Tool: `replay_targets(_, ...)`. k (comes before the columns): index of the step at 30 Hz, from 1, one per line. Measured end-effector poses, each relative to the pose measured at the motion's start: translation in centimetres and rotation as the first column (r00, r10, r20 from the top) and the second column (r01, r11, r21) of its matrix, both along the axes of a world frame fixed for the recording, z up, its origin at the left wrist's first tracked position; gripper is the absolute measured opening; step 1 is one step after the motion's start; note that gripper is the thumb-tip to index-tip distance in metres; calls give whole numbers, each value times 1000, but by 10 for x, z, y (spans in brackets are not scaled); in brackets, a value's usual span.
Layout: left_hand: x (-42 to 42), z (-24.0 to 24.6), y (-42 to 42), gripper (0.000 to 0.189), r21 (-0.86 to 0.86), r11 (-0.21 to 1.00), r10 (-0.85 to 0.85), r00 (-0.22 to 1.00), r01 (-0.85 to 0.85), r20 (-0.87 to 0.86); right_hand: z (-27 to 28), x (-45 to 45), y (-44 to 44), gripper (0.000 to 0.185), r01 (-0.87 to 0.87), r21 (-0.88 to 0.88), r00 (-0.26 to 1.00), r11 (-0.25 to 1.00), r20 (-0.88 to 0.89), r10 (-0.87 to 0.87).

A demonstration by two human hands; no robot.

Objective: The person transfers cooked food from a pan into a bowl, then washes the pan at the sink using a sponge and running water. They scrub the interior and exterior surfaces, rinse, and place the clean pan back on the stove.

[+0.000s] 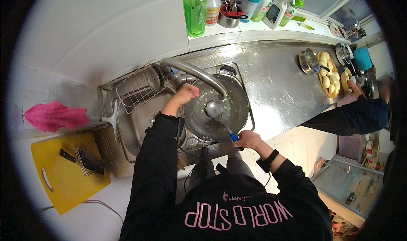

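My right hand [249, 140] grips the blue handle of a metal ladle [215, 108]. The ladle's bowl hangs over a large dark wok [203, 129], close to the end of the curved steel faucet [194, 70]. Small pale food bits cling to the inside of the wok, which sits over the right sink basin. At the wok's left rim, near the faucet's base, is my left hand [187, 93]; its fingers are bent together, and whether they touch anything is hard to see. The left basin [140, 123] lies beside it, with a wire rack [140, 86] at its back.
On the steel counter [270, 79] are a small metal pot [308, 61] and a tray of pale round food [329, 75]. Another person's hand [354, 87] touches a bowl at the far right. Bottles [194, 12] line the ledge. A yellow cutting board [63, 183] is at left.
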State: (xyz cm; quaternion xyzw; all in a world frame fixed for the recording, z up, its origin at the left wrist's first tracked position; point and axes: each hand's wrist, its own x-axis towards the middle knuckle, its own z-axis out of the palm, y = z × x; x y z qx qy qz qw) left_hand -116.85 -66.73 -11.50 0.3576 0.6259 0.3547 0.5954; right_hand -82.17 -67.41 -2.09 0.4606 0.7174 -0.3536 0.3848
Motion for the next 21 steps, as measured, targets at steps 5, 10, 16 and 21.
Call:
replay_targets(5, 5, 2, -3, 32, 15, 999, 52, 998, -52, -20, -8, 1, -1, 58, -6, -10, 1000, 1000, -30, 6)
replay_targets(10, 9, 3, -2, 32, -1, 996, 91, 995, -92, -45, -17, 0, 4, 56, -27, 77, 996, 997, -82, 33)
replay_targets(16, 10, 0, 2, 31, -26, 994, 107, 993, -108, -49, -12, -5, 15, 61, -85, -53, 996, 995, -30, 84)
replay_targets(21, 10, -10, 2, 29, -22, 988, 154, 988, -154, -10, -7, -6, 19, 61, -106, -13, 992, 994, -65, 105)
